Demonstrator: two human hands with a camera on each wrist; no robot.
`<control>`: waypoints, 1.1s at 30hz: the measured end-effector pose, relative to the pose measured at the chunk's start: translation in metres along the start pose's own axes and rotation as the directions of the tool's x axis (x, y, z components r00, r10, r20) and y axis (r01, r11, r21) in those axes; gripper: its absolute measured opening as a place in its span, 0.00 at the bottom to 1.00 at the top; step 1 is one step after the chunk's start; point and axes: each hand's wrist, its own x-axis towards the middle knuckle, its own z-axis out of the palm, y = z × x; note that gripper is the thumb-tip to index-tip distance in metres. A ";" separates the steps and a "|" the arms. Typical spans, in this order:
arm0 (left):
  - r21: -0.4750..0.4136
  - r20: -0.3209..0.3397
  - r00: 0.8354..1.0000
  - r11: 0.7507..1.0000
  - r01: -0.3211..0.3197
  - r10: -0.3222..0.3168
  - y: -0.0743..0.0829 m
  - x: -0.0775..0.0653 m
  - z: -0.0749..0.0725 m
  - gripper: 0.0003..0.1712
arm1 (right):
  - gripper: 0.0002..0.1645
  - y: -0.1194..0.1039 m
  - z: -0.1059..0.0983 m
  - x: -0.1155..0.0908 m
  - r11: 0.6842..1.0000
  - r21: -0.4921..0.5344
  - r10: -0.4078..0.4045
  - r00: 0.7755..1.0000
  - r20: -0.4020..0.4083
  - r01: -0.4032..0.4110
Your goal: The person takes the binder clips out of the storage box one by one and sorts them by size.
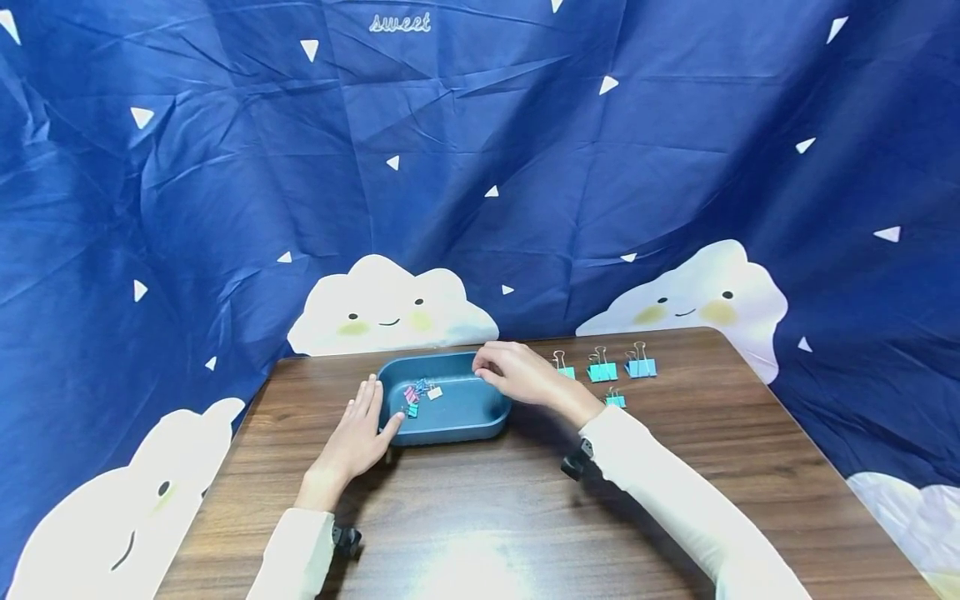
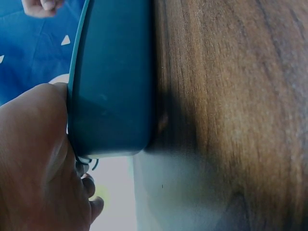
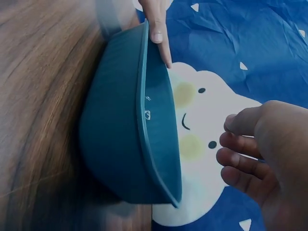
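Note:
A dark teal oval tray stands near the back of the table, with several small binder clips in pink, blue, white and teal toward its left end. My left hand rests against that left end, fingers extended along the rim and the thumb at the front corner. Over the right end of the tray is my right hand, its fingers loosely bent. The right wrist view shows nothing between those fingers, which are apart from the tray wall.
Right of the tray, larger binder clips stand in a row: a teal one, a blue one and another teal one partly behind my right hand. A smaller teal clip lies in front. A blue cloth hangs behind the wooden table.

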 end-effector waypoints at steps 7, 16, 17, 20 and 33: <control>-0.002 -0.001 1.000 1.000 0.003 -0.003 0.001 -0.001 -0.002 0.51 | 0.04 -0.011 0.012 0.024 1.000 -0.014 -0.005 0.998 0.070 0.006; -0.007 -0.007 1.000 1.000 0.009 -0.009 0.002 -0.002 -0.002 0.50 | 0.05 -0.018 0.033 0.054 1.000 -0.011 -0.026 0.991 0.130 0.027; -0.008 -0.008 1.000 1.000 0.008 -0.008 0.002 -0.001 -0.002 0.50 | 0.05 -0.019 0.035 0.056 1.000 -0.011 -0.022 0.990 0.139 0.024; -0.006 -0.007 1.000 1.000 0.007 -0.007 0.001 0.001 -0.001 0.51 | 0.06 -0.020 0.042 0.063 1.000 -0.010 -0.021 0.987 0.160 0.023; 0.005 0.021 0.999 1.000 0.027 -0.028 0.001 0.001 -0.003 0.50 | 0.07 -0.023 0.069 0.088 1.000 -0.010 0.004 0.978 0.210 -0.002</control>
